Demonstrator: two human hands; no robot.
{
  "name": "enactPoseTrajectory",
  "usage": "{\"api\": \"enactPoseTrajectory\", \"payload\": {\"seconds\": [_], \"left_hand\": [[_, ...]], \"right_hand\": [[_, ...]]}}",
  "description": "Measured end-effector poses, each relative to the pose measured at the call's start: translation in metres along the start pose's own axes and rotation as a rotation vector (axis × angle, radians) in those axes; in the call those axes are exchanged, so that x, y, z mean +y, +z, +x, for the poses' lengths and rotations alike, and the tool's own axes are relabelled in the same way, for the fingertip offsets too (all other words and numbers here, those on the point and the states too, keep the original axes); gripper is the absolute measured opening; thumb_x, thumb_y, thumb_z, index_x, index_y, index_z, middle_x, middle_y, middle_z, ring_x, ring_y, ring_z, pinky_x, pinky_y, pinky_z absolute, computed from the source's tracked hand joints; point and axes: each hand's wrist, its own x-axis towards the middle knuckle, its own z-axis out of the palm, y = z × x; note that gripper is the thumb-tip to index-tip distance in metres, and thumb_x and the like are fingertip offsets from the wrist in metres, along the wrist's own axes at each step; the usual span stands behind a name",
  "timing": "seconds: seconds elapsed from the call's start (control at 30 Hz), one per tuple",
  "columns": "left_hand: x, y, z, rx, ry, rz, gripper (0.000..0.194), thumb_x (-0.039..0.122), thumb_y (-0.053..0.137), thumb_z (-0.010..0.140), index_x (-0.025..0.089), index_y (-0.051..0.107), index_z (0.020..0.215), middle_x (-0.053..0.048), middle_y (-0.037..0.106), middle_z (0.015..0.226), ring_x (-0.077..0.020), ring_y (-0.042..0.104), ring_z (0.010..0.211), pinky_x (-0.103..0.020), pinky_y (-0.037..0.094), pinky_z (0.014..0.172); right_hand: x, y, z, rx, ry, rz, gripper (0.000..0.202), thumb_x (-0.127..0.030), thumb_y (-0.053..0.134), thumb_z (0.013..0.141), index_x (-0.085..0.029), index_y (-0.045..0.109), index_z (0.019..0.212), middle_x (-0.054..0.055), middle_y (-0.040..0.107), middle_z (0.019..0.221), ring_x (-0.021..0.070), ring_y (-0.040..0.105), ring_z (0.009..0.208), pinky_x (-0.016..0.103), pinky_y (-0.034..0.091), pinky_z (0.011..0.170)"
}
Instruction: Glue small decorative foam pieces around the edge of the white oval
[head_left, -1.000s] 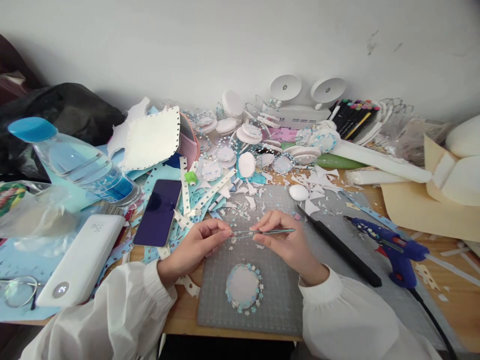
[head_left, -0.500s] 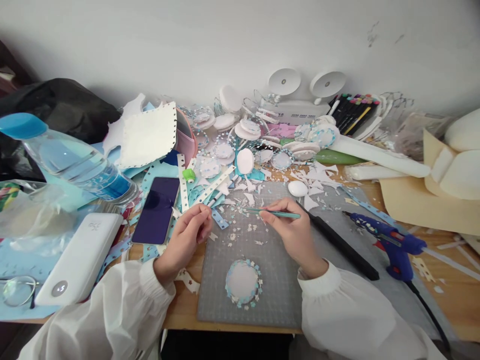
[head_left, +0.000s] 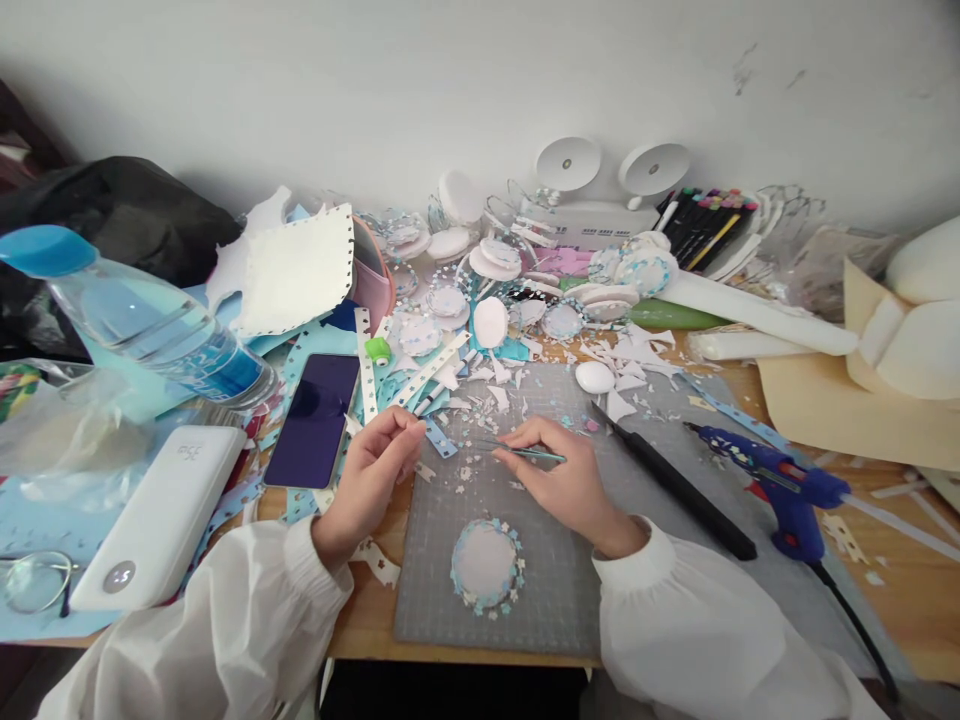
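My right hand [head_left: 559,475] pinches a pair of teal tweezers [head_left: 541,454], their tips pointing left over small paper stars and scraps [head_left: 466,462] on the grey cutting mat [head_left: 442,620]. Left of the scraps, my left hand [head_left: 375,475] is raised with thumb and fingertips pressed together; anything between them is too small to make out. A white disc ringed with blue and white stars [head_left: 487,565] lies flat on the mat, below and between both hands.
Right of my right hand lie a black pen-like tool [head_left: 679,480] and a blue glue gun [head_left: 795,485]. On the left are a phone [head_left: 313,420], a white power bank [head_left: 159,520] and a water bottle [head_left: 161,325]. Decorated discs [head_left: 495,258] pile up near the wall.
My right hand has moved left and slightly down with the tweezers, closer to my left hand. My left hand has shifted very little, its fingers still together.
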Motion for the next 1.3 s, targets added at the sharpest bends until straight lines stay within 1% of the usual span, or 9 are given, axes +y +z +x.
{"api": "enactPoseTrajectory", "payload": {"seconds": [0.17, 0.37, 0.53, 0.63, 0.77, 0.9, 1.03, 1.23, 1.3], "left_hand": [[0.000, 0.001, 0.000, -0.010, -0.002, -0.005, 0.032, 0.032, 0.050, 0.093, 0.017, 0.047, 0.066, 0.006, 0.035, 0.051, -0.0080, 0.028, 0.048, -0.024, 0.021, 0.048], [0.001, 0.000, -0.001, -0.024, -0.035, -0.006, 0.028, 0.031, 0.049, 0.092, 0.017, 0.052, 0.068, 0.005, 0.034, 0.050, -0.0092, 0.027, 0.048, -0.025, 0.019, 0.048], [0.001, -0.001, -0.002, -0.044, -0.038, 0.007, 0.027, 0.032, 0.048, 0.091, 0.017, 0.053, 0.070, 0.005, 0.035, 0.050, -0.0098, 0.027, 0.048, -0.025, 0.019, 0.048], [0.000, -0.002, -0.001, -0.063, -0.040, 0.027, 0.028, 0.034, 0.047, 0.092, 0.016, 0.056, 0.073, 0.005, 0.036, 0.050, -0.0099, 0.028, 0.048, -0.025, 0.020, 0.048], [0.000, -0.001, -0.002, -0.127, -0.080, 0.088, 0.025, 0.037, 0.053, 0.091, 0.015, 0.065, 0.085, 0.005, 0.036, 0.052, -0.0089, 0.029, 0.049, -0.023, 0.022, 0.049], [0.005, 0.002, -0.005, -0.244, -0.141, 0.138, 0.021, 0.035, 0.063, 0.084, 0.016, 0.068, 0.093, 0.003, 0.045, 0.061, -0.0084, 0.034, 0.052, -0.022, 0.024, 0.049], [0.008, 0.005, -0.008, -0.306, -0.158, 0.120, 0.022, 0.036, 0.068, 0.080, 0.016, 0.068, 0.089, 0.004, 0.044, 0.059, -0.0088, 0.036, 0.053, -0.021, 0.027, 0.050], [0.008, 0.006, -0.009, -0.274, -0.139, 0.157, 0.025, 0.039, 0.069, 0.080, 0.015, 0.068, 0.081, -0.002, 0.057, 0.068, -0.0118, 0.046, 0.059, -0.023, 0.035, 0.055], [0.008, 0.007, -0.008, -0.261, -0.129, 0.174, 0.025, 0.039, 0.068, 0.081, 0.015, 0.068, 0.081, -0.002, 0.058, 0.068, -0.0119, 0.047, 0.060, -0.023, 0.035, 0.055]], "right_hand": [[0.005, 0.005, -0.002, -0.059, -0.055, -0.083, 0.012, -0.023, 0.067, 0.081, -0.023, 0.057, 0.074, 0.003, 0.069, 0.077, 0.0196, 0.067, 0.075, 0.033, 0.051, 0.067], [0.006, 0.009, -0.002, -0.014, 0.060, -0.035, 0.012, -0.026, 0.068, 0.080, -0.023, 0.059, 0.072, 0.002, 0.069, 0.074, 0.0186, 0.066, 0.071, 0.032, 0.053, 0.066], [-0.003, 0.002, 0.001, 0.059, 0.124, 0.070, 0.014, -0.026, 0.071, 0.078, -0.023, 0.060, 0.070, 0.000, 0.066, 0.068, 0.0177, 0.065, 0.070, 0.031, 0.053, 0.066], [-0.007, -0.003, 0.004, 0.078, 0.216, 0.181, 0.017, -0.029, 0.072, 0.077, -0.023, 0.059, 0.068, -0.001, 0.063, 0.064, 0.0161, 0.063, 0.064, 0.030, 0.051, 0.062], [-0.010, -0.002, 0.003, 0.041, 0.352, 0.484, 0.024, -0.033, 0.075, 0.074, -0.022, 0.055, 0.068, -0.004, 0.059, 0.061, 0.0119, 0.055, 0.054, 0.028, 0.046, 0.054], [-0.017, 0.003, 0.001, -0.019, 0.445, 0.695, 0.028, -0.032, 0.077, 0.072, -0.021, 0.052, 0.066, -0.005, 0.056, 0.059, 0.0099, 0.051, 0.052, 0.026, 0.042, 0.052], [-0.020, 0.004, -0.002, -0.043, 0.485, 0.717, 0.028, -0.032, 0.077, 0.072, -0.021, 0.052, 0.067, -0.005, 0.057, 0.059, 0.0101, 0.050, 0.053, 0.026, 0.042, 0.053], [-0.018, 0.004, -0.003, -0.041, 0.489, 0.694, 0.030, -0.034, 0.078, 0.071, -0.021, 0.051, 0.066, -0.004, 0.057, 0.059, 0.0102, 0.051, 0.052, 0.026, 0.042, 0.052], [-0.018, 0.005, -0.003, -0.032, 0.492, 0.695, 0.030, -0.034, 0.078, 0.070, -0.021, 0.051, 0.066, -0.005, 0.057, 0.059, 0.0101, 0.051, 0.052, 0.026, 0.042, 0.052]]}}
